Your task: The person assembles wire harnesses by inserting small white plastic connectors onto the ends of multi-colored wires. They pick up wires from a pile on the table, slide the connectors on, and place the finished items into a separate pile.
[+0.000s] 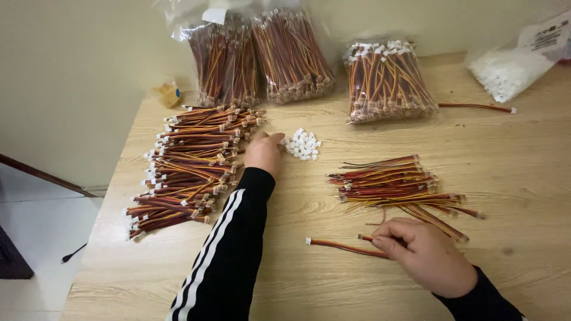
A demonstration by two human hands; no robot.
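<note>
Up along the top of the frame, three clear bags (290, 56) lie packed with red, yellow and black wire leads, and a fourth bag (510, 71) at upper right holds small white connectors. Centre frame, the left hand (265, 152) reaches its fingertips to a loose pile of white connectors (303, 145) on the tabletop (333, 279); whether its grip is closed cannot be told. At lower right, the right hand (425, 255) pinches one wire lead (345, 246), below a loose bundle of leads (395, 184).
</note>
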